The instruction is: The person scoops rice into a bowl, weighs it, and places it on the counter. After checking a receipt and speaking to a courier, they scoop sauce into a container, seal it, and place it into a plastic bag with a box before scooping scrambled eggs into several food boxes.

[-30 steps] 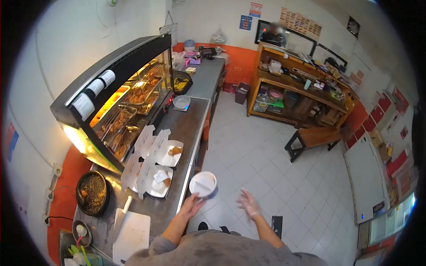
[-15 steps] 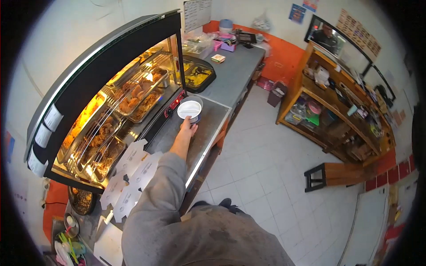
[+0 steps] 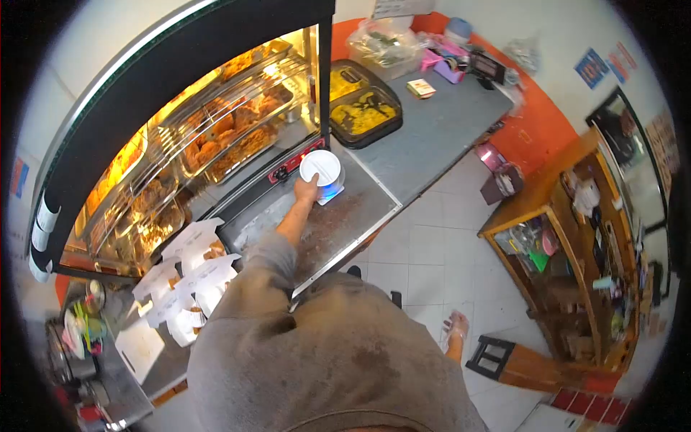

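Note:
My left hand [image 3: 306, 189] grips a round tub with a white lid [image 3: 321, 167] at its near side, thumb against the lid's edge. Blue shows on the tub's lower side. It is over the grey counter [image 3: 338, 230], right beside the warmer's red control strip. Low on the right, my right hand [image 3: 455, 327] hangs over the floor, away from the counter, fingers apart with nothing in them. Several white takeaway boxes [image 3: 193, 245] stand with flaps up near my left forearm, brown food showing in some.
A lit glass food warmer [image 3: 237, 133] holds trays of fried food. Behind it sits a black tray of yellow food [image 3: 363, 111]. At the near left lie a white cutting board [image 3: 140, 349] and utensils. A wooden shelf unit [image 3: 547, 216] and a stool [image 3: 497, 356] stand right.
My view has turned and come closer to the counter. The takeaway boxes' contents now show, and my right hand has come into view. My left hand still holds the tub.

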A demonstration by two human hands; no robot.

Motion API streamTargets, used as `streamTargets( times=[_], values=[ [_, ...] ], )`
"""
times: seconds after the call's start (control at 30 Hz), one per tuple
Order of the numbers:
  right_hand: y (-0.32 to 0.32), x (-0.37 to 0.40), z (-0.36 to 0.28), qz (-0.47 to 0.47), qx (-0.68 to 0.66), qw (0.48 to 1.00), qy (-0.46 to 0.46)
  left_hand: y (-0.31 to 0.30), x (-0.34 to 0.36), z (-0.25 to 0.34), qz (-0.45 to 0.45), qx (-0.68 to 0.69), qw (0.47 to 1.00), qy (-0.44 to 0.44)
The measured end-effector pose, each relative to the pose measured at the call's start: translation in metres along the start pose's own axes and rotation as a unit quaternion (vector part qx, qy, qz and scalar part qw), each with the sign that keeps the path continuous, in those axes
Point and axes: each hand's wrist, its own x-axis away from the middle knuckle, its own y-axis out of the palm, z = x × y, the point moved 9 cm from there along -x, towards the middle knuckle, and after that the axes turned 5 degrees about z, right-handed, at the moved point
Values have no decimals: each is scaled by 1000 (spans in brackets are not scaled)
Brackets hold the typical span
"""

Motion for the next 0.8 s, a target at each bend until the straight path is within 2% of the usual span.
streamTargets(
  times=[0.03, 0.07, 0.1, 0.13, 0.17, 0.2, 0.27, 0.3, 0.37, 0.4, 0.43, 0.5, 0.53, 0.6, 0.63, 0.7, 0.73, 0.8],
  values=[
    [24, -3, -20, -22, -15, 1000, -5, -8, 14, 18, 55, -64, 984, 158],
    [48, -8, -43, -44, -32, 998, -10, -27, 40, 19, 261, -166, 900, 308],
    [70, -18, -62, -55, -20, 998, -13, -30, 55, 9, 227, -112, 919, 304],
    [95, -27, -84, -86, 11, 995, -54, -33, 76, 3, 192, -57, 933, 300],
    [117, -33, -104, -118, 41, 988, -93, -14, 96, -7, 87, -87, 955, 271],
    [136, -39, -120, -128, 49, 986, -90, 10, 114, -15, -20, -115, 964, 239],
    [186, -44, -168, -203, 56, 965, -155, 62, 135, -30, -203, -247, 933, 166],
    [205, -50, -188, -213, 62, 963, -152, 75, 134, -23, -195, -250, 935, 159],
    [246, -55, -233, -267, 157, 924, -225, 89, 116, -15, -121, -430, 885, 133],
    [262, -61, -252, -278, 164, 919, -225, 97, 102, -25, -126, -469, 865, 122],
    [277, -67, -273, -287, 193, 905, -246, 96, 104, -17, -117, -468, 869, 110],
    [298, -77, -308, -309, 228, 881, -274, 102, 109, -1, -113, -551, 819, 110],
    [306, -81, -329, -305, 232, 874, -299, 104, 106, 2, -99, -548, 825, 99],
    [324, -90, -354, -317, 241, 856, -331, 114, 107, 1, -103, -604, 783, 108],
    [329, -98, -362, -320, 252, 849, -337, 121, 103, -1, -90, -599, 790, 93],
    [345, -107, -379, -336, 266, 831, -354, 132, 90, -6, -63, -632, 771, 51],
    [353, -106, -387, -347, 273, 820, -363, 129, 97, 20, -49, -626, 777, 40],
    [372, -99, -406, -388, 252, 804, -374, 161, 132, 87, -199, -600, 750, 195]
  ],
)
